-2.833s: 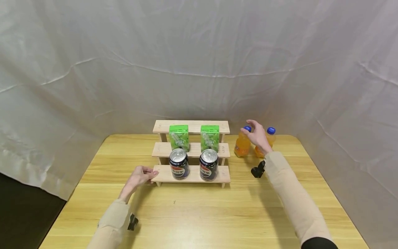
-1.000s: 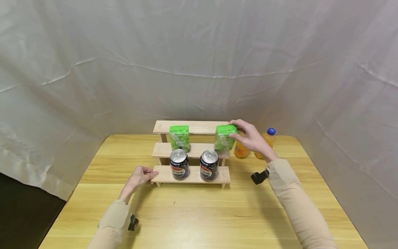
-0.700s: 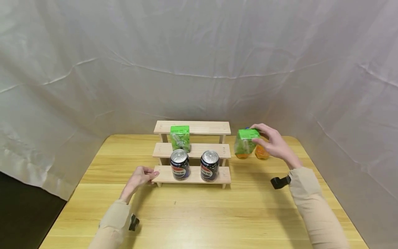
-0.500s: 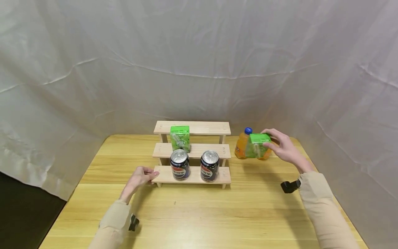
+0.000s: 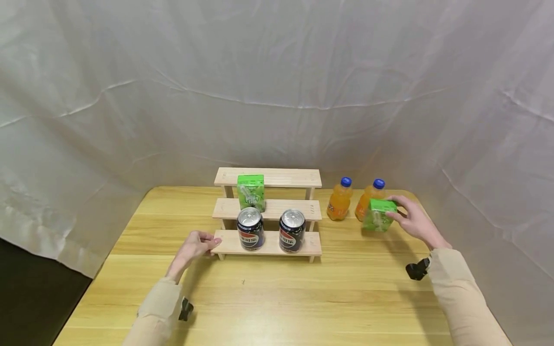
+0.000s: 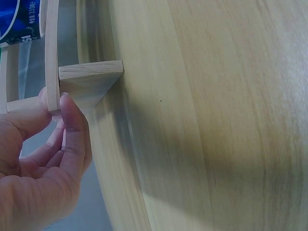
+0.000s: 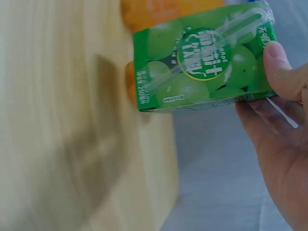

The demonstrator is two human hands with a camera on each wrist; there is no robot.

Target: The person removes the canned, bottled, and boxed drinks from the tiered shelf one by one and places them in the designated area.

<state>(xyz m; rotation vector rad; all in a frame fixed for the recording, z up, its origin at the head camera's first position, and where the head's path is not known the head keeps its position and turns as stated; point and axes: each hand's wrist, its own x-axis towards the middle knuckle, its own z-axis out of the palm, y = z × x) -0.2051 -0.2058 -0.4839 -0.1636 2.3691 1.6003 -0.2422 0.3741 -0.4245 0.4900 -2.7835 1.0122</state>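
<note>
My right hand [image 5: 411,220] grips a green juice carton [image 5: 379,215] [image 7: 202,60] by its top, low over the table in front of the right orange bottle [image 5: 368,198]. A second orange bottle [image 5: 339,199] stands to its left. My left hand [image 5: 196,243] [image 6: 43,159] pinches the left end of the bottom step of a three-tier wooden rack [image 5: 268,178] [image 6: 89,82]. A second green carton [image 5: 250,191] stands on the middle step. Two dark cola cans [image 5: 249,228] [image 5: 292,229] stand on the bottom step.
The wooden table [image 5: 277,293] is bare in front of the rack. A white cloth backdrop [image 5: 277,86] hangs behind and to both sides. The table's right edge lies close behind my right hand.
My right hand took the right green carton off the middle step, carried it rightward past the bottles and lowered it near the table's right side. The left hand stayed put.
</note>
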